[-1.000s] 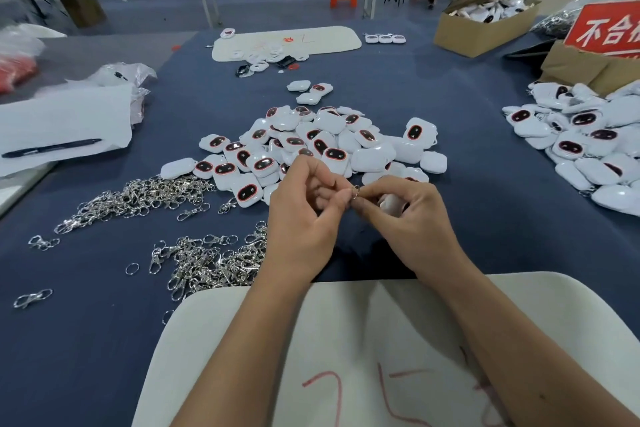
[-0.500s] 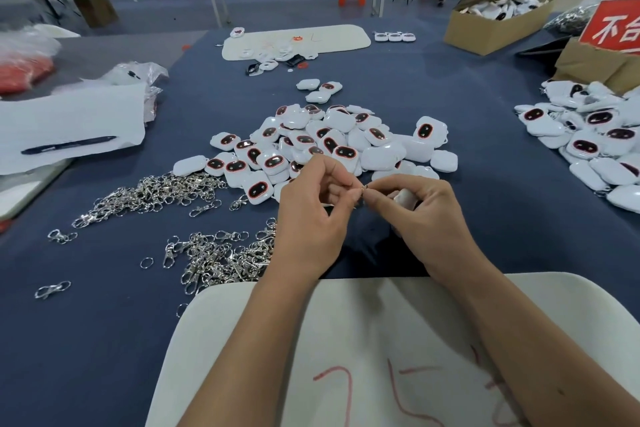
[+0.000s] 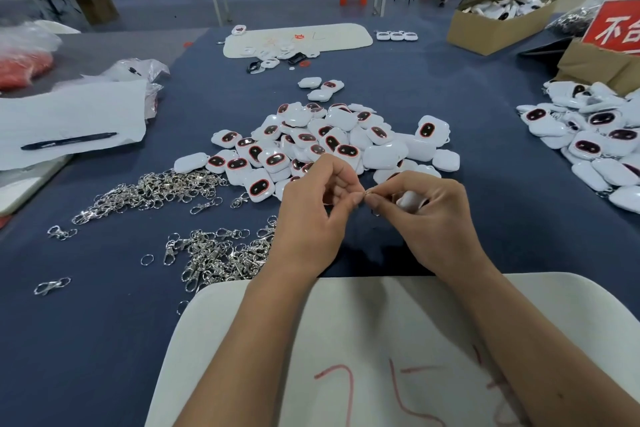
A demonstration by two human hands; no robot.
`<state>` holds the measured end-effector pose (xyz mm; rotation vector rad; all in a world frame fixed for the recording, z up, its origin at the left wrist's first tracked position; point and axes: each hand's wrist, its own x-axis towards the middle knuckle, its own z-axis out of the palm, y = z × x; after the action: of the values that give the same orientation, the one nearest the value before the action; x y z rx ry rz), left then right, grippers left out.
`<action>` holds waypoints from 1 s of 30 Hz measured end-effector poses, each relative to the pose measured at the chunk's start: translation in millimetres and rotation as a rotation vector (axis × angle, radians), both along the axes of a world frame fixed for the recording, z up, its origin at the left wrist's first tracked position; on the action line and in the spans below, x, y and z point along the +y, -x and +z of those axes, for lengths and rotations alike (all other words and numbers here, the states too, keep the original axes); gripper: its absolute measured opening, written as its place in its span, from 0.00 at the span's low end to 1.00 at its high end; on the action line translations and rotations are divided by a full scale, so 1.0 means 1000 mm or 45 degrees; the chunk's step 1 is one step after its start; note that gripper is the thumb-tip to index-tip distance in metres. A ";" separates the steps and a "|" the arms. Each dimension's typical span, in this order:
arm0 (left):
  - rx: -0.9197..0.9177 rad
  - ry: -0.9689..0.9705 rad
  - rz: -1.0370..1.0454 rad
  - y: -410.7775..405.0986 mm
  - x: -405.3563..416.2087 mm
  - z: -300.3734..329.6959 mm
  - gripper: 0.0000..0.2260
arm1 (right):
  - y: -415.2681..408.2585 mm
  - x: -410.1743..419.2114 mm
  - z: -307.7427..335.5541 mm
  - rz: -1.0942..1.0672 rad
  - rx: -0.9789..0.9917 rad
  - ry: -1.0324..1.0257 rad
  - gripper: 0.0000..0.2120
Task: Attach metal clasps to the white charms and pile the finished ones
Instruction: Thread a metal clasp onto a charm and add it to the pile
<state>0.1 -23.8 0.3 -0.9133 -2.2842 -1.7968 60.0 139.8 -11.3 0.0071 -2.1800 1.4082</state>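
Note:
My left hand (image 3: 313, 215) and my right hand (image 3: 426, 218) meet fingertip to fingertip over the blue table. Between them they pinch a small metal ring of a clasp (image 3: 367, 193). A white charm (image 3: 410, 199) sits tucked in my right palm, mostly hidden by the fingers. Just beyond my hands lies a heap of white charms with dark red-rimmed faces (image 3: 325, 142). Loose silver clasps lie in two heaps at the left, one farther (image 3: 152, 191) and one nearer (image 3: 221, 255). A second pile of charms (image 3: 595, 135) lies at the right edge.
A white board with red marks (image 3: 346, 357) lies under my forearms. White paper with a pen (image 3: 69, 140) is at the left. Cardboard boxes (image 3: 498, 24) and a red sign (image 3: 620, 28) stand at the back right. A white mat (image 3: 298, 40) lies farther back.
Both hands stay together on the ring, and the fingers have shifted only slightly. The view has drifted a little, so the table items sit slightly to the right.

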 end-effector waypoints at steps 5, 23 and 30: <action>-0.011 -0.013 0.011 -0.001 0.003 -0.001 0.11 | 0.000 0.001 0.001 0.036 0.020 0.000 0.03; -0.027 -0.009 0.033 -0.005 0.012 -0.002 0.07 | 0.003 0.000 0.001 0.030 0.047 0.220 0.05; -0.064 0.058 -0.022 -0.003 0.011 -0.003 0.06 | 0.002 -0.001 0.001 0.064 -0.026 0.308 0.07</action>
<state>3.3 -12.9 -2.3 -0.9070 -2.3645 -1.8018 58.2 138.9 -10.4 -0.0412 -2.0245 1.6992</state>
